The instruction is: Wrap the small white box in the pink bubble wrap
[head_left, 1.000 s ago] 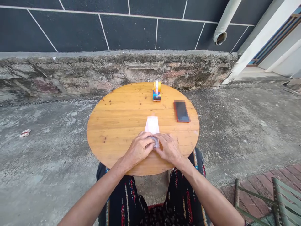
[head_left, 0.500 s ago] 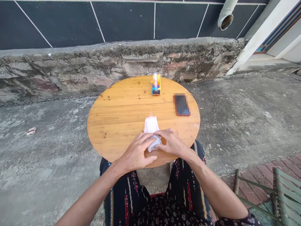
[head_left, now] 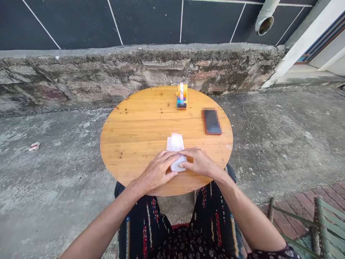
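A strip of white bubble wrap [head_left: 175, 143] lies on the round wooden table [head_left: 134, 133], its near end rolled up. My left hand [head_left: 156, 172] and my right hand [head_left: 199, 162] both grip that rolled near end, fingers meeting over it. The far end of the strip lies flat beyond my fingers. What is inside the roll is hidden.
A small orange and blue tape dispenser [head_left: 182, 96] stands at the table's far edge. A dark phone [head_left: 211, 121] lies at the right. A stone ledge [head_left: 81, 77] runs behind, a green chair [head_left: 320, 226] sits at lower right, and litter [head_left: 35, 146] lies on the concrete at left.
The flat part of the bubble wrap has grown shorter as the roll moved away from me. My hands shifted slightly with it; the view tilted down a little.
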